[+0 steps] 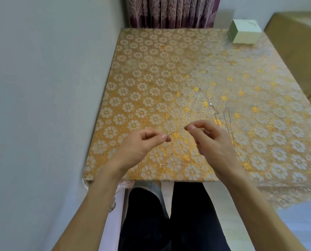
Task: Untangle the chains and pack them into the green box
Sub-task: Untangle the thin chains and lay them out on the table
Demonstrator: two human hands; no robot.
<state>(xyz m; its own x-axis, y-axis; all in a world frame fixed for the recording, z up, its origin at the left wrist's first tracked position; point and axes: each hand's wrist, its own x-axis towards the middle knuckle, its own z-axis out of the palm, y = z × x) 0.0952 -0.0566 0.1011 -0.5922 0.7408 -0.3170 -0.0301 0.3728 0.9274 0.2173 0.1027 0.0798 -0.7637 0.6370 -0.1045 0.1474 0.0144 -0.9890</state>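
My left hand [145, 144] and my right hand [209, 138] hover over the near part of the table, each with thumb and forefinger pinched together. They seem to pinch a very fine chain, which barely shows against the patterned cloth. A small glint [162, 166] lies or hangs below the hands. Just right of my right hand, a thin silver chain [227, 116] lies on the cloth in long loops. The pale green box [245, 34] stands closed at the table's far right corner.
The table [151, 78] wears a gold floral lace cloth that hangs over its near right edge. A white wall runs along the left. A purple curtain [172, 11] hangs behind, and a brown cardboard box [299, 48] stands at the right.
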